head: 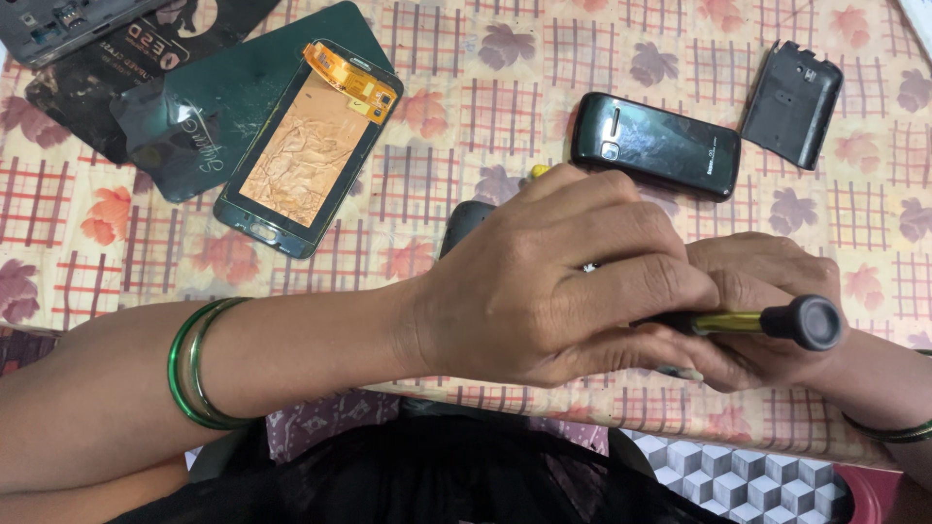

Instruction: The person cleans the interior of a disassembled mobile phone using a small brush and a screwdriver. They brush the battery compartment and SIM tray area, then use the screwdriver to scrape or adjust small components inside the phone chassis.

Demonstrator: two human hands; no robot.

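At the near edge of the table [466, 126], both hands meet over a dark phone [464, 225], most of it hidden beneath them. The left hand [544, 281] is curled shut around a screwdriver [767, 320], the right hand [767, 291] pressed against it from the far side, fingers closed on the same tool. The screwdriver lies nearly level, its long axis running left to right: black round cap toward the right, brass-coloured shaft running back into the left fist (the tip is hidden, so where it touches cannot be told). Green bangles [199, 364] sit on the left wrist.

No containers show. Farther back lie a phone screen [306, 146] face down with a copper-coloured back and an orange ribbon cable, resting partly on a dark green mat [243, 87]; a black phone [655, 146] lying crosswise; and, just right of it, a black back cover [791, 102].

The tablecloth is cream with red checks and leaf prints. Below the table edge, a tiled floor [738, 475] in a grey cube pattern shows.
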